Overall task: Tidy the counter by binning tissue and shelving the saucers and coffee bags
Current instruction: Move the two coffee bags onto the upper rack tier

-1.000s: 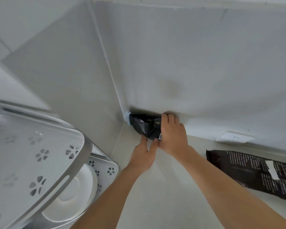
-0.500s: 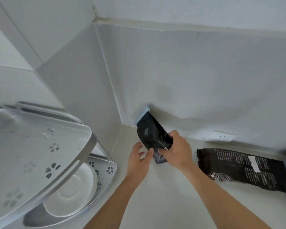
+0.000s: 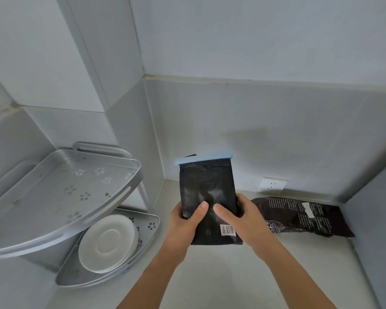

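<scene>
A black coffee bag [image 3: 206, 186] with a light blue clip across its top is held upright above the counter. My left hand [image 3: 183, 226] grips its lower left edge and my right hand [image 3: 245, 219] grips its lower right, both thumbs on the front. A second black coffee bag [image 3: 303, 216] lies flat on the counter to the right, against the wall. White saucers [image 3: 108, 241] are stacked on the lower tier of a silver corner shelf [image 3: 65, 192] at the left; its upper tier holds nothing.
A white wall socket [image 3: 273, 185] sits low on the back wall behind the held bag. Walls close the counter [image 3: 221, 275] in at the back, the left corner and the far right.
The clipped bag came out of the back corner, where both hands were on it, and rose toward me until it stood upright. My view tilted down.
</scene>
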